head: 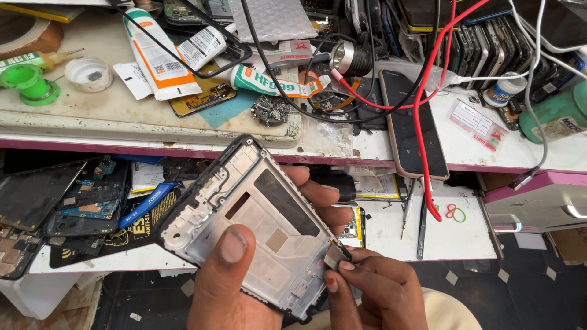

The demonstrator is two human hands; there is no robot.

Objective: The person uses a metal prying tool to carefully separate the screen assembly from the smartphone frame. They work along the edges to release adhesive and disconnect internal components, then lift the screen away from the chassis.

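Note:
My left hand (229, 287) holds a stripped phone frame (257, 226), a silver metal mid-plate with a black rim, tilted with its inner side up. The thumb presses on the plate's lower left and the fingers wrap behind its right edge. My right hand (373, 287) sits at the frame's lower right corner, thumb and forefinger pinched on a small flat flex part (335, 256) at the frame's edge.
A cluttered white bench holds glue tubes (159, 55), a green tape reel (27, 82), a dark phone (413, 125), red and black cables (422, 104) and a small lamp (350, 58). The lower shelf carries tweezers (422, 223), phone boards and broken screens (79, 201).

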